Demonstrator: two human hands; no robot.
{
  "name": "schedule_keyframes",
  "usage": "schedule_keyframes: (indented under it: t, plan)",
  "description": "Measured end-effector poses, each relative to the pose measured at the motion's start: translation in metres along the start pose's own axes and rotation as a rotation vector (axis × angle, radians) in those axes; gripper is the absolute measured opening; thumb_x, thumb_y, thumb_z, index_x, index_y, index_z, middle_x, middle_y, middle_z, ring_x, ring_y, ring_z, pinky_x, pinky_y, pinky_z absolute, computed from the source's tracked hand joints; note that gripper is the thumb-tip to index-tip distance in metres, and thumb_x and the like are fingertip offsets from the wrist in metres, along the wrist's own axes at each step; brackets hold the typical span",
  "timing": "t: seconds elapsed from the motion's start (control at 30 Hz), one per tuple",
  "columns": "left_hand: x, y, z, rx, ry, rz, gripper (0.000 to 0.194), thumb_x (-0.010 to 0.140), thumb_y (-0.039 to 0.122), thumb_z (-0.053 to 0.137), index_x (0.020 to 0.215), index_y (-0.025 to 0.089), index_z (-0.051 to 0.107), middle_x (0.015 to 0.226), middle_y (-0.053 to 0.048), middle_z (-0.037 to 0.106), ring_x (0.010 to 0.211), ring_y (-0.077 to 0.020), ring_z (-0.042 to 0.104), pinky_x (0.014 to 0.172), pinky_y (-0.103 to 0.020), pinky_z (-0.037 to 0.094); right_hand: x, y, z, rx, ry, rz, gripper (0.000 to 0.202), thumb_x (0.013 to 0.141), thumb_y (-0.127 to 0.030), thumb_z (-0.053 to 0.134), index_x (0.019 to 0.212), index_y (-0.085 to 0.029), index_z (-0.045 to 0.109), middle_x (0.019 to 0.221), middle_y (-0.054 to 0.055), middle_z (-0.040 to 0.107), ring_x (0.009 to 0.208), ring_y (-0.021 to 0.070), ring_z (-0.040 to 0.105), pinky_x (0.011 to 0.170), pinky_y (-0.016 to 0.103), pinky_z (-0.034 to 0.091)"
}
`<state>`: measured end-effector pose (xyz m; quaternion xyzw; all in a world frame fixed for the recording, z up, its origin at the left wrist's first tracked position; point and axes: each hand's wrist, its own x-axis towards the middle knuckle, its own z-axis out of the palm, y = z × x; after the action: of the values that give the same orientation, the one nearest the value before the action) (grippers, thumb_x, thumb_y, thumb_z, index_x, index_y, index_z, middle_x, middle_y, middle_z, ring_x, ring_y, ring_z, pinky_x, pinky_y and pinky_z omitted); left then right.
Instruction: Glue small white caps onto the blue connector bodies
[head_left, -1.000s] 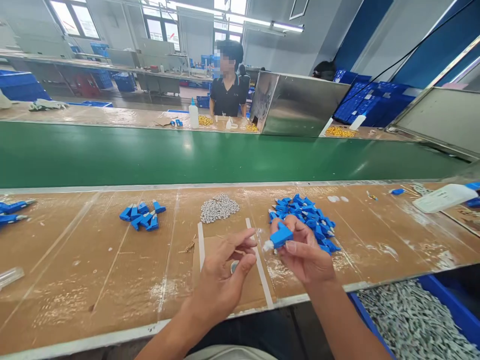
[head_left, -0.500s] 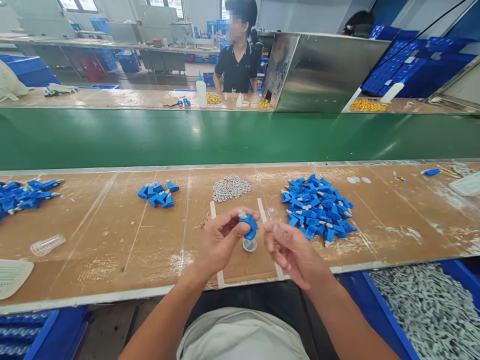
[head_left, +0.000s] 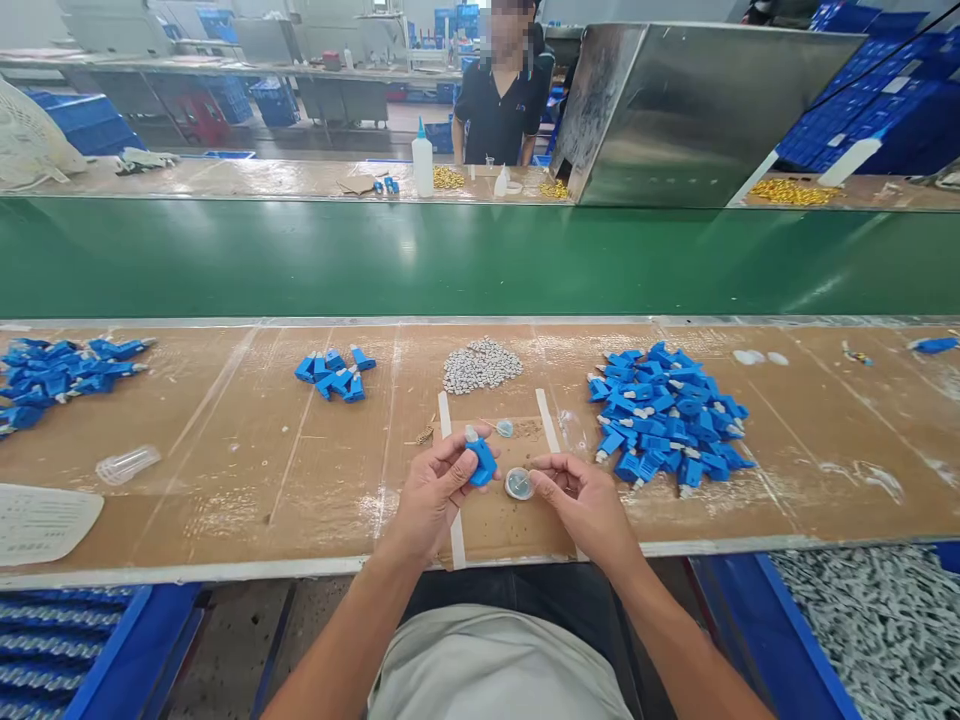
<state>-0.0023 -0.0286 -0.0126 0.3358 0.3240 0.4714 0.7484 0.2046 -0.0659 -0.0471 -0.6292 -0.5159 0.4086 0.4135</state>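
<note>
My left hand [head_left: 433,485] grips a blue plastic part [head_left: 481,464] with a pale tip pointing up, between thumb and fingers. Close to its right a small round dish [head_left: 518,484] sits on the brown work surface. My right hand [head_left: 589,503] is at the dish's right edge, thumb and index finger pinched together; whatever may be between them is too small to make out. Behind the hands lie a pale blue round piece [head_left: 505,428] and a heap of small grey pieces [head_left: 482,366]. A large pile of similar blue parts [head_left: 671,415] spreads to the right.
Smaller blue piles lie at the middle left [head_left: 335,375] and far left [head_left: 56,375]. A clear plastic tube [head_left: 128,465] rests on the left. Beyond runs a green conveyor belt [head_left: 315,255], with a person [head_left: 501,110] behind it. A blue bin [head_left: 802,640] of grey parts stands at lower right.
My right hand has come down and left, from the air to the dish. My left hand has lowered slightly, still holding the blue part. The camera view has shifted.
</note>
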Motion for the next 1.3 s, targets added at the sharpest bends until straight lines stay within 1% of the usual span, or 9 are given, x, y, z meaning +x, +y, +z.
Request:
schedule_keyframes:
  t: [0.1, 0.23, 0.5, 0.67, 0.77, 0.87, 0.97, 1.1, 1.3]
  plan:
    - [-0.002, -0.002, -0.002, -0.015, 0.019, -0.006, 0.039, 0.085, 0.031, 0.075, 0.121, 0.015, 0.071, 0.099, -0.010, 0.073, 0.078, -0.0142, 0.068, 0.064, -0.022, 0.047, 0.005, 0.000, 0.004, -0.018, 0.011, -0.025, 0.034, 0.086, -0.050, 0.067, 0.092, -0.018, 0.072, 0.083, 0.008, 0.072, 0.067, 0.0212, 0.060, 0.063, 0.033, 0.047]
    - [-0.002, -0.004, -0.005, -0.037, 0.045, -0.011, 0.039, 0.084, 0.031, 0.076, 0.119, 0.015, 0.072, 0.101, -0.011, 0.073, 0.078, -0.0140, 0.067, 0.065, -0.022, 0.047, 0.004, -0.003, 0.003, -0.072, 0.022, -0.082, 0.029, 0.087, -0.048, 0.067, 0.081, -0.020, 0.072, 0.078, 0.005, 0.066, 0.062, 0.0189, 0.052, 0.060, 0.033, 0.042]
    - [-0.002, -0.007, -0.006, -0.094, 0.068, -0.061, 0.040, 0.083, 0.030, 0.077, 0.117, 0.010, 0.070, 0.097, -0.011, 0.073, 0.078, -0.0140, 0.068, 0.062, -0.021, 0.050, -0.006, -0.016, 0.003, -0.285, -0.018, -0.304, 0.015, 0.096, -0.032, 0.058, 0.089, -0.022, 0.068, 0.084, 0.005, 0.060, 0.070, 0.0199, 0.054, 0.066, 0.034, 0.043]
    - [-0.006, -0.007, -0.001, -0.206, 0.079, -0.155, 0.023, 0.084, 0.027, 0.076, 0.098, 0.010, 0.068, 0.090, -0.009, 0.072, 0.076, -0.0119, 0.070, 0.063, -0.015, 0.055, -0.004, -0.021, -0.009, -0.164, 0.017, -0.217, 0.017, 0.095, -0.036, 0.060, 0.088, -0.022, 0.067, 0.086, 0.005, 0.066, 0.074, 0.0200, 0.058, 0.066, 0.032, 0.046]
    - [-0.009, -0.009, 0.003, -0.268, 0.063, -0.208, 0.021, 0.085, 0.024, 0.074, 0.099, 0.010, 0.067, 0.088, -0.008, 0.071, 0.078, -0.0126, 0.072, 0.067, -0.013, 0.057, -0.002, -0.028, -0.019, -0.019, 0.065, -0.127, 0.020, 0.092, -0.041, 0.063, 0.092, -0.021, 0.068, 0.088, 0.005, 0.070, 0.069, 0.0185, 0.060, 0.065, 0.032, 0.049]
    - [-0.011, -0.011, 0.007, -0.293, 0.036, -0.247, 0.019, 0.087, 0.023, 0.072, 0.100, 0.010, 0.066, 0.089, -0.007, 0.070, 0.078, -0.0130, 0.073, 0.068, -0.013, 0.058, -0.003, -0.041, -0.026, 0.083, 0.126, -0.125, 0.021, 0.091, -0.041, 0.066, 0.090, -0.020, 0.067, 0.092, 0.006, 0.073, 0.063, 0.0159, 0.059, 0.062, 0.031, 0.052]
    - [-0.013, -0.012, 0.013, -0.299, -0.007, -0.278, 0.018, 0.089, 0.024, 0.070, 0.100, 0.010, 0.066, 0.093, -0.008, 0.070, 0.078, -0.0127, 0.072, 0.068, -0.013, 0.058, -0.009, -0.059, -0.028, 0.115, 0.194, -0.178, 0.017, 0.091, -0.037, 0.068, 0.088, -0.020, 0.066, 0.093, 0.006, 0.074, 0.061, 0.0143, 0.060, 0.061, 0.029, 0.053]
    - [-0.014, -0.011, 0.021, -0.293, -0.055, -0.312, 0.020, 0.091, 0.026, 0.067, 0.100, 0.009, 0.068, 0.092, -0.010, 0.070, 0.076, -0.0123, 0.071, 0.066, -0.012, 0.057, -0.019, -0.079, -0.022, 0.051, 0.243, -0.298, 0.010, 0.093, -0.032, 0.066, 0.092, -0.022, 0.066, 0.093, 0.007, 0.073, 0.067, 0.0170, 0.065, 0.061, 0.031, 0.057]
    - [-0.017, -0.010, 0.024, -0.294, -0.109, -0.306, 0.020, 0.092, 0.027, 0.065, 0.100, 0.009, 0.070, 0.093, -0.010, 0.071, 0.074, -0.0120, 0.071, 0.064, -0.012, 0.055, -0.026, -0.083, -0.011, -0.045, 0.224, -0.450, 0.005, 0.094, -0.022, 0.064, 0.098, -0.024, 0.066, 0.097, 0.005, 0.073, 0.078, 0.0185, 0.069, 0.072, 0.034, 0.061]
